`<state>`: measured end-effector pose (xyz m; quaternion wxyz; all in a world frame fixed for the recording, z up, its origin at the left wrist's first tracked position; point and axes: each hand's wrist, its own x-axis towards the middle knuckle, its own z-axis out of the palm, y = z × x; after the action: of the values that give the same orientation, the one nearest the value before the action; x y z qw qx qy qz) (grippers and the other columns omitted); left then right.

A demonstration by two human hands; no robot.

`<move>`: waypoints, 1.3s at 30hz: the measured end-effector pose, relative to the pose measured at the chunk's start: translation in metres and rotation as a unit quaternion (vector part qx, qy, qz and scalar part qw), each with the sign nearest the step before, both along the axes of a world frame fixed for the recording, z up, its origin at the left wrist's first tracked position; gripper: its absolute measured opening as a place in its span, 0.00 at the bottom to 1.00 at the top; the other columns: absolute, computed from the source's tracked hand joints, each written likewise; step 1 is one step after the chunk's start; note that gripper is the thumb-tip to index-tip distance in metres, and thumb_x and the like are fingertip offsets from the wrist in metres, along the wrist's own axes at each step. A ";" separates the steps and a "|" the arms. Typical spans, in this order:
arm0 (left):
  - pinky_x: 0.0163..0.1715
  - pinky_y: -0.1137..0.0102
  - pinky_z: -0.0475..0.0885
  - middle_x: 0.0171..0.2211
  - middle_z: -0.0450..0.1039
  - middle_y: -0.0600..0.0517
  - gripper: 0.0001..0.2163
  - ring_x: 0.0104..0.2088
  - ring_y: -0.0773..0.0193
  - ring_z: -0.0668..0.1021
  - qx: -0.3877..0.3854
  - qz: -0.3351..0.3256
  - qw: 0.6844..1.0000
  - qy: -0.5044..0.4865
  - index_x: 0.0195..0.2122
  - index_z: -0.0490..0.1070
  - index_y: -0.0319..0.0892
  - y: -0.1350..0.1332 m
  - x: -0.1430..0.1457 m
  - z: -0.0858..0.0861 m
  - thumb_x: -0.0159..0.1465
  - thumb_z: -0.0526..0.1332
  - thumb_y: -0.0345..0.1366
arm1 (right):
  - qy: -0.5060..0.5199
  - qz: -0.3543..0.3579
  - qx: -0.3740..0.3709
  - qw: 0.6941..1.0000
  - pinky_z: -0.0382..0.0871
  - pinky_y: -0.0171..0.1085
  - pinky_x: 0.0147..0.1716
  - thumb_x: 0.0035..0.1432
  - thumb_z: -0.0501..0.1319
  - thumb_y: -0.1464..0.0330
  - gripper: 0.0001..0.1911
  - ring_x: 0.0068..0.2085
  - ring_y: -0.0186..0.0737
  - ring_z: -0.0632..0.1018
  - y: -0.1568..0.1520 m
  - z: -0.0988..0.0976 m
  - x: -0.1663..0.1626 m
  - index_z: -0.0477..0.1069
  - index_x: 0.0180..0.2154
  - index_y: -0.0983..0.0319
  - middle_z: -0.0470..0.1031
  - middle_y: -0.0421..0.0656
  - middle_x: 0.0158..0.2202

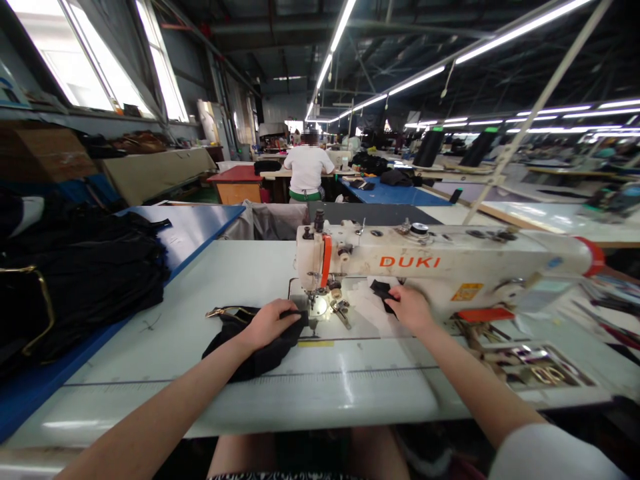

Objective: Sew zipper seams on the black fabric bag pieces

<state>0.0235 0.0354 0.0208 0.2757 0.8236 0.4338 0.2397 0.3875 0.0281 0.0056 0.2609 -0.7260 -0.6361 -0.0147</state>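
Observation:
My left hand (270,323) lies on a black garment piece (250,347) with a gold trim (223,311), fingers pressed on the cloth just left of the needle and presser foot (320,303). My right hand (410,308) is closed on a small black fabric scrap (383,291) under the arm of the white DUKI sewing machine (440,263). Both hands rest on the pale sewing table (225,280).
A heap of black garments (80,273) lies on the blue table at left. A tray with scissors and tools (530,367) sits at right. A person in a white shirt (306,170) works at a far bench. A grey bin (275,220) stands behind the table.

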 end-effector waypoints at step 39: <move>0.41 0.69 0.67 0.33 0.73 0.51 0.09 0.38 0.60 0.74 -0.006 -0.009 1.000 -0.009 0.32 0.71 0.42 -0.003 0.000 0.005 0.62 0.55 0.41 | 0.122 -0.028 0.111 0.986 0.70 0.43 0.41 0.52 0.58 0.64 0.12 0.37 0.47 0.79 0.011 0.011 -0.003 0.77 0.33 0.63 0.80 0.48 0.34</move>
<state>0.0237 0.0324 0.0261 0.2863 0.8240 0.4249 0.2419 0.3843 0.0387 0.0169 0.4147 -0.7067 -0.5732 -0.0035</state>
